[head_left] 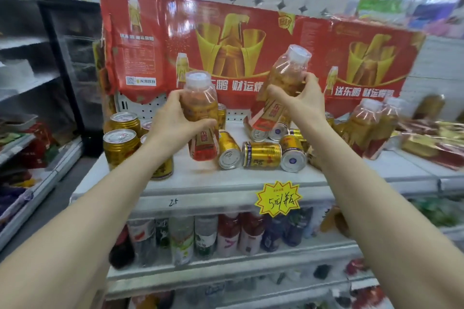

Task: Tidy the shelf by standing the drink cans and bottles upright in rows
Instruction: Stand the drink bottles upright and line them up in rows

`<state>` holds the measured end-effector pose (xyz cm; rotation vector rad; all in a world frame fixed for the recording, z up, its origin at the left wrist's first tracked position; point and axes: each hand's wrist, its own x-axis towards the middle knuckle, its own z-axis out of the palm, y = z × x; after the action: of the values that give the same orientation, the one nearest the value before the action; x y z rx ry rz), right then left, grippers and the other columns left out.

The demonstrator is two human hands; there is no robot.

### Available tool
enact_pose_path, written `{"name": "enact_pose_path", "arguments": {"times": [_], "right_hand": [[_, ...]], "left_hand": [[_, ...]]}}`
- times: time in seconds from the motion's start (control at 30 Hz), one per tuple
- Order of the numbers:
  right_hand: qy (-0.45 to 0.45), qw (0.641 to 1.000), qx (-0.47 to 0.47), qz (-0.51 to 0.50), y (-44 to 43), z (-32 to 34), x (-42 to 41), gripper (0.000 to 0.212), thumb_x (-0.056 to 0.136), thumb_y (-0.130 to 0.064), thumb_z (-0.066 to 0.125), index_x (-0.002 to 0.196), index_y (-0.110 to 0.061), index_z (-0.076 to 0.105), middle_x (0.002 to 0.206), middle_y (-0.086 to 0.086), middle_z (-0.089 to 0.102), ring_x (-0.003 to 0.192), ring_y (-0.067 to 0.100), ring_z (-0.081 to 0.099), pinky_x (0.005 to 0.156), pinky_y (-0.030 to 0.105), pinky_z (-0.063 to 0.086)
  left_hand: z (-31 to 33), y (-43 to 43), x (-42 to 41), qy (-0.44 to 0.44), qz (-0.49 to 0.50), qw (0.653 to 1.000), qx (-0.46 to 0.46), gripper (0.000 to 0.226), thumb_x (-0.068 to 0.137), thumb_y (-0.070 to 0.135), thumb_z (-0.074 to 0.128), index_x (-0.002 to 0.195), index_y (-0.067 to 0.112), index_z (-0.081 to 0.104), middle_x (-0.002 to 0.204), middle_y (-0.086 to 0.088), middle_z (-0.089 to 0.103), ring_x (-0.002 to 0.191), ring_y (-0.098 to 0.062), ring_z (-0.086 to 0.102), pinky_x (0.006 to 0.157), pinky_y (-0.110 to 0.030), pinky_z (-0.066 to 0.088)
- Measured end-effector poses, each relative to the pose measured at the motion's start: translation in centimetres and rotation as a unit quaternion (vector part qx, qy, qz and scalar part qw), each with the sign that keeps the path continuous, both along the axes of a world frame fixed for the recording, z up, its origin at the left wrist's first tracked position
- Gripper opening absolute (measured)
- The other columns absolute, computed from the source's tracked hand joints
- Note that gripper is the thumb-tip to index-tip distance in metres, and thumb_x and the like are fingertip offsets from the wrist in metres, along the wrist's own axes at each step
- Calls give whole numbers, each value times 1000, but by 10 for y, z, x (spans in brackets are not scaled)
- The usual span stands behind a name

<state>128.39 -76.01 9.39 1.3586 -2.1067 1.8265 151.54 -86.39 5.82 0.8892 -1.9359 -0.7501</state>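
Observation:
My left hand (pixel 173 120) grips an amber drink bottle (pixel 202 113) with a white cap, held nearly upright just above the white shelf (pixel 200 178). My right hand (pixel 298 98) grips a second amber bottle (pixel 283 83), tilted with its cap up and to the right. Several gold cans (pixel 262 154) lie on their sides on the shelf between my arms. Upright gold cans (pixel 120 144) stand at the shelf's left. Two more bottles (pixel 369 123) lean at the right, behind my right arm.
A red and gold carton (pixel 226 45) forms the back wall of the shelf. A yellow price tag (pixel 278 198) hangs on the front edge. Mixed bottles (pixel 206 236) fill the lower shelf. Gold and red packets (pixel 431 140) lie far right. A fridge (pixel 67 57) stands at the left.

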Motion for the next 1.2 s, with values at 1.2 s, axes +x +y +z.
{"name": "enact_pose_path", "arguments": {"times": [1.2], "right_hand": [[-99,908,127,-386,541,-126,-163,52,78,-40,79,121,-23,54,108,-12,65,97,5,62,78,21,47]], "left_hand": [[-95,391,-355,-48,-445,891,83,68,65,47,87,124,31,58,105,20,63,95,10,55,83,-22,46]]}}
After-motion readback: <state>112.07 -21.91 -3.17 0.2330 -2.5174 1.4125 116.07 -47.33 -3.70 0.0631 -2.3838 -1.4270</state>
